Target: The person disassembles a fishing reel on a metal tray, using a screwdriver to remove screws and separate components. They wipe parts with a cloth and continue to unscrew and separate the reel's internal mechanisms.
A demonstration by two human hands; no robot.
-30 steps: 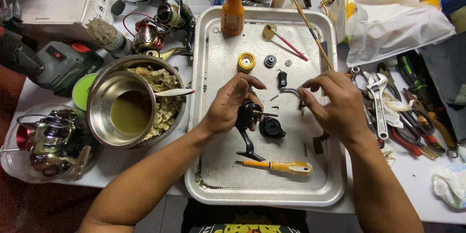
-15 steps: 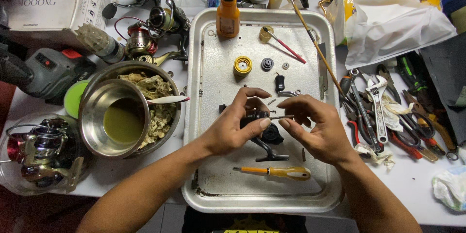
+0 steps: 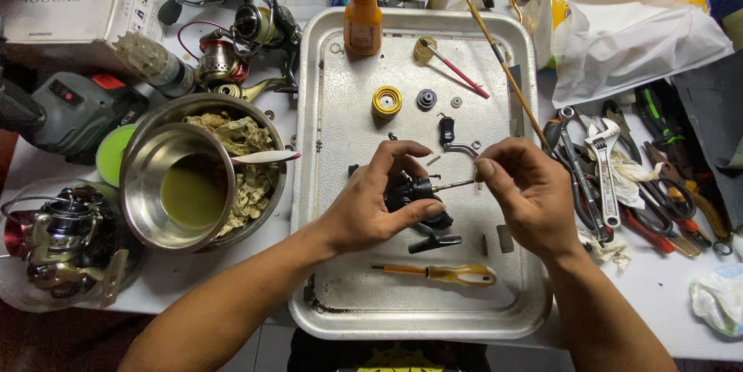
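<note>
cluttered white workbench, battered metal tray (image 3: 340, 279) in the middle: left hand (image 3: 371, 202) clamps the black fishing-reel body (image 3: 414, 194) above it, right hand (image 3: 522, 190) pinches its thin steel shaft (image 3: 453, 185). yellow spool ring (image 3: 387, 101), small black gear (image 3: 426, 99) lie loose; reel looks half apart.

Metal tray (image 3: 340, 294) sits centre on the desk (image 3: 681, 318). On it: oil bottle (image 3: 362, 20) at the far edge, screwdriver (image 3: 441, 272) near the front. Steel bowl (image 3: 182, 186) lies left of the tray; wrenches and pliers (image 3: 611, 178) lie right.
</note>
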